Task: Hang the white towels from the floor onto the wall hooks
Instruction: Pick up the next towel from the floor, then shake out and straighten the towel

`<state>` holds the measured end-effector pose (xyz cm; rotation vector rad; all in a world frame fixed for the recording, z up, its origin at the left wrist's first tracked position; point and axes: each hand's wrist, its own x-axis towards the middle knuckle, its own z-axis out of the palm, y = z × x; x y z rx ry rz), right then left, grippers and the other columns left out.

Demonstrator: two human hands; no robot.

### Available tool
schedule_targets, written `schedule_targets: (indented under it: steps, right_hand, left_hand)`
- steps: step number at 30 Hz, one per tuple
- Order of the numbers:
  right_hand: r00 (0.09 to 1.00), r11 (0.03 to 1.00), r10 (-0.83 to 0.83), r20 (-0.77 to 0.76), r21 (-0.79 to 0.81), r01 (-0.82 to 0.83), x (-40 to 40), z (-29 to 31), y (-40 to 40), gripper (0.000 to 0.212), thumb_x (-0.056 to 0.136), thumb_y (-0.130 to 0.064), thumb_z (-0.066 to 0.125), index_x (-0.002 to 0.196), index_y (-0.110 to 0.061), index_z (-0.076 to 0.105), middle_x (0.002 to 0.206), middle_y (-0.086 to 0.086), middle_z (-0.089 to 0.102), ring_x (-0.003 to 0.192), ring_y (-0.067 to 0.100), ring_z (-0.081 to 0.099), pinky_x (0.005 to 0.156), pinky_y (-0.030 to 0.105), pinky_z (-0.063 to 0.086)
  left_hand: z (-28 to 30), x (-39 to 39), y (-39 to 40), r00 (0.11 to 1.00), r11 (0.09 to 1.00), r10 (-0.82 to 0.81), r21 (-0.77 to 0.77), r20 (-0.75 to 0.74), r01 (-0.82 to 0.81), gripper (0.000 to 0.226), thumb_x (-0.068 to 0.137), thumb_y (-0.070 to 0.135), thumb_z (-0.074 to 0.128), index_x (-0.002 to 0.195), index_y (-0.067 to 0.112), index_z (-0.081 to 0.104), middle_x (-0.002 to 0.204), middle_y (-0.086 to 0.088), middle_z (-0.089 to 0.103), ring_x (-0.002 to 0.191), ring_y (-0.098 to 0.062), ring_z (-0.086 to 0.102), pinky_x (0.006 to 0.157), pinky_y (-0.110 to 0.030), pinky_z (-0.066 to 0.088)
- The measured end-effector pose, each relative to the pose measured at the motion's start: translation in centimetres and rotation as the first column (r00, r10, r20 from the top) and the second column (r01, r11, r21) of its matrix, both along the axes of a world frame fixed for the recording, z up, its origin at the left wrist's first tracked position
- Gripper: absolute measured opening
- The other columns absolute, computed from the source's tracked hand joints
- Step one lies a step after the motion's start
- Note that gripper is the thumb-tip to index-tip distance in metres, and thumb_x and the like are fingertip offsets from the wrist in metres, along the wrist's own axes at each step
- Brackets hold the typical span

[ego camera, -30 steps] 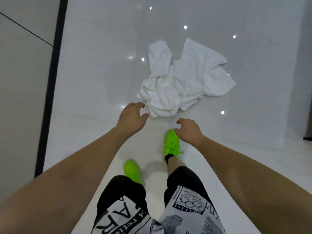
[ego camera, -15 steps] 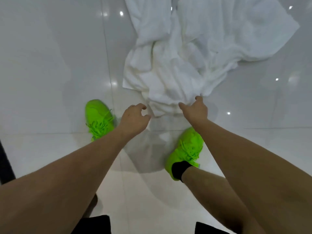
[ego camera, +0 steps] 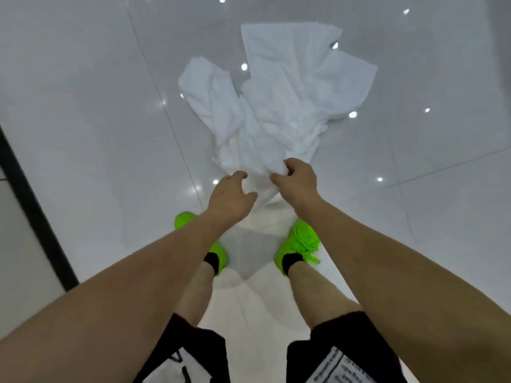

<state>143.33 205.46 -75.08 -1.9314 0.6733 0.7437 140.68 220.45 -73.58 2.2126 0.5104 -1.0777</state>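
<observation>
While both arms reach down at frame centre, findings are as follows.

Towels: white towels (ego camera: 279, 106) lie in one crumpled heap on the floor (ego camera: 83, 106), spread across the upper centre of the frame; the near end of the heap is gathered and raised toward the hands. How many towels make up the heap cannot be told.

Right hand: right hand (ego camera: 297, 181), centre frame, pinches the near bunched end of the towels between thumb and curled fingers; grip narrow, cloth held.

Left hand: left hand (ego camera: 231, 196), just left of the right hand, fingers curled beside the same bunched end; thumb touches the cloth, but a firm hold cannot be confirmed.

Footing: green shoes (ego camera: 298, 244) stand on the glossy white tiles just below the hands, lower centre.

Left edge: dark strip (ego camera: 36, 211) runs diagonally along the floor's left border.
</observation>
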Motion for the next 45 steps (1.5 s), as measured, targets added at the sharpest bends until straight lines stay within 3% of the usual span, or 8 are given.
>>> schedule_targets:
  steps: [3,9,15,22,27,31,35,45]
  right_hand:
    - [0.993,0.995,-0.071,0.097,0.075,0.063,3.6,11.6,-2.8,0.014,0.084,-0.015,0.059,0.09,-0.021,0.07,0.078,-0.011,0.066,0.076,0.009,0.062,0.068,0.025,0.05]
    - [0.931,0.986,-0.142,0.335,0.131,0.103,11.2,32.6,-13.7,0.025,0.091,-0.011,0.047,0.09,-0.016,0.071,0.092,0.0,0.072,0.086,0.016,0.066,0.074,0.03,0.054]
    - [0.838,0.986,0.017,0.545,-0.148,0.077,11.1,51.0,-29.3,0.017,0.09,-0.026,0.058,0.086,-0.013,0.068,0.084,0.002,0.066,0.082,0.021,0.062,0.068,0.033,0.048]
    - [0.891,0.834,0.223,0.396,-0.55,0.036,4.2,64.0,-45.4,0.021,0.069,-0.032,0.082,0.08,-0.02,0.068,0.084,-0.002,0.066,0.08,0.017,0.063,0.064,0.029,0.051]
    - [0.868,0.696,-0.018,0.497,-0.617,0.368,-1.8,67.3,-55.7,0.011,0.081,-0.026,0.071,0.089,-0.018,0.069,0.089,0.002,0.066,0.085,0.02,0.063,0.067,0.031,0.051]
    - [0.665,0.545,-0.309,0.68,-0.446,0.71,-7.1,67.8,-62.4,0.008,0.084,-0.025,0.069,0.084,-0.018,0.071,0.084,0.004,0.067,0.079,0.021,0.061,0.069,0.037,0.055]
    - [0.307,0.311,-0.534,0.788,-0.155,0.938,-10.6,67.8,-67.8,0.009,0.086,-0.025,0.068,0.077,-0.025,0.069,0.082,0.004,0.068,0.077,0.026,0.065,0.073,0.047,0.06]
    - [-0.272,-0.216,-0.539,0.797,0.181,0.96,-12.4,70.2,-84.1,0.012,0.079,-0.021,0.079,0.078,-0.016,0.069,0.078,0.008,0.07,0.071,0.028,0.069,0.074,0.042,0.061]
  left_hand:
    - [11.1,5.8,-2.9,0.975,0.986,-0.166,-0.008,0.149,0.169,0.076,0.082,0.029,0.072,0.147,0.019,0.035,0.139,-0.01,0.049,0.128,-0.027,0.046,0.1,-0.035,0.039]
    - [31.5,15.6,-14.4,0.825,0.899,-0.329,-0.117,0.46,0.423,0.046,0.082,0.019,0.063,0.126,0.028,0.053,0.111,0.007,0.062,0.101,-0.018,0.057,0.083,-0.033,0.05]
    - [48.6,19.2,-28.4,0.646,0.862,-0.309,-0.08,0.698,0.5,0.016,0.089,0.036,0.061,0.079,0.024,0.057,0.08,0.006,0.061,0.083,-0.019,0.059,0.062,-0.029,0.04]
    - [63.2,19.3,-43.9,0.335,0.72,-0.324,0.001,0.885,0.694,0.021,0.086,0.042,0.059,0.075,0.025,0.062,0.076,0.005,0.063,0.075,-0.014,0.059,0.058,-0.032,0.045]
    - [69.4,18.7,-53.2,0.175,0.65,-0.314,0.077,0.933,0.756,0.028,0.09,0.048,0.056,0.074,0.026,0.064,0.073,0.005,0.062,0.073,-0.012,0.058,0.056,-0.029,0.04]
    - [71.4,17.8,-61.0,0.116,0.603,-0.253,0.063,0.96,0.796,0.034,0.091,0.046,0.053,0.077,0.02,0.07,0.072,0.001,0.064,0.074,-0.017,0.056,0.059,-0.031,0.038]
    - [72.3,15.8,-69.8,0.099,0.487,-0.223,0.023,0.97,0.873,0.04,0.09,0.043,0.053,0.071,0.01,0.065,0.068,-0.004,0.062,0.07,-0.016,0.055,0.058,-0.031,0.039]
    - [73.4,16.1,-91.7,0.162,0.294,-0.21,-0.095,0.964,0.951,0.037,0.092,0.044,0.054,0.073,0.015,0.065,0.073,-0.003,0.062,0.077,-0.023,0.057,0.063,-0.032,0.042]
